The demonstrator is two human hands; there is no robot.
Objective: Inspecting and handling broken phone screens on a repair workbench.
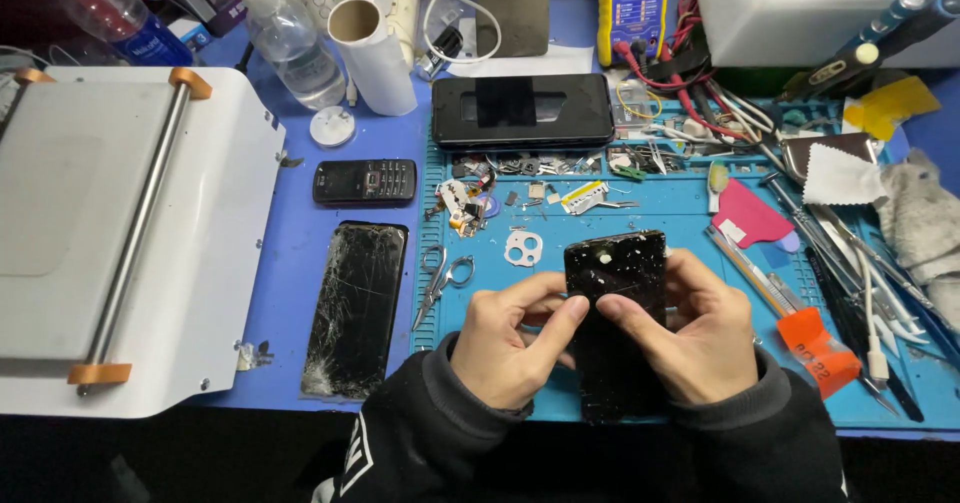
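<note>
Here, in the head view, both hands are gripping a black phone back panel (615, 293) flecked with white debris, holding it just above the blue work mat (660, 218) on the bench (300, 253). The left hand (510, 343) is closing on the panel's left edge, thumb pressing its face; the right hand (700, 338) is clasping the right edge, thumb meeting the left one near the middle. A cracked screen glass (357, 308) is lying left of the mat, small scissors (443, 278) resting between it and the hands. A camera-ring piece (523, 249) is sitting just beyond the left hand.
</note>
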